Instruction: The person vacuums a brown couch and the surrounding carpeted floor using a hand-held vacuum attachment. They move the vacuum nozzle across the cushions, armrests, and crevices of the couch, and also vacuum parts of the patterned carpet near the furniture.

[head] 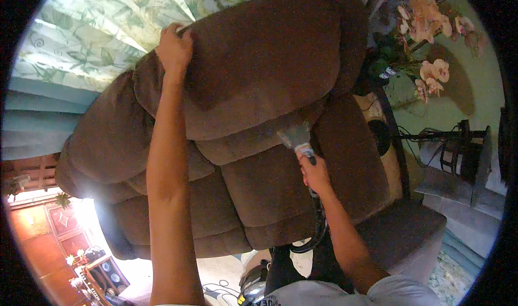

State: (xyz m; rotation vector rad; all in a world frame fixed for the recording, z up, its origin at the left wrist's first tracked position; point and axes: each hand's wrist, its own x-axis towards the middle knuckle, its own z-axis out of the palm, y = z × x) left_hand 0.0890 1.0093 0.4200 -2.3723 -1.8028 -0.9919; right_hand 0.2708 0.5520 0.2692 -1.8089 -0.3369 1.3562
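A brown upholstered sofa (259, 71) stretches across the view before me. My left hand (175, 47) grips the top edge of its backrest, fingers curled over the rim. In my right hand (315, 169) is the handle of a vacuum extractor nozzle (297, 138) with a clear, wide head. The head lies against the lower part of the backrest, just above the seat cushion (263, 184). A black hose (319, 225) runs from the handle down toward the floor. Below, beside my legs, stands a machine (253, 290) with a shiny body, partly hidden.
Leaf-patterned curtains (101, 39) hang behind the sofa. Orchid flowers (429, 21) stand at the right near the wall. A brown ottoman or seat block (400, 229) adjoins the sofa at lower right. A thin cord (220, 288) lies on the floor by the machine.
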